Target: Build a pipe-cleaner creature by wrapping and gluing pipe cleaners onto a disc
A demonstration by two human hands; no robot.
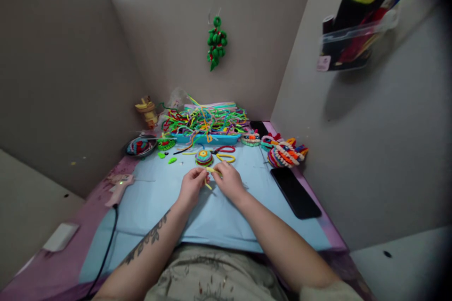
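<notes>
My left hand (pixel 192 184) and my right hand (pixel 229 179) meet over the light blue mat (pixel 158 197), both pinched on a short yellow-green pipe cleaner (pixel 211 170) held between them. One end of it sticks out below my left fingers. Just beyond my hands lies a small round coiled piece (pixel 204 156) in blue, orange and green, beside red-handled scissors (pixel 226 149) and a yellow loop.
A blue tray heaped with coloured pipe cleaners (pixel 206 124) stands at the back. Finished coiled figures (pixel 285 152) sit at the right, a black phone (pixel 295 192) near the right edge, a pink glue gun (pixel 119 187) with cord at left, a small bowl (pixel 140 146), and a green ornament (pixel 216 43) hanging on the wall.
</notes>
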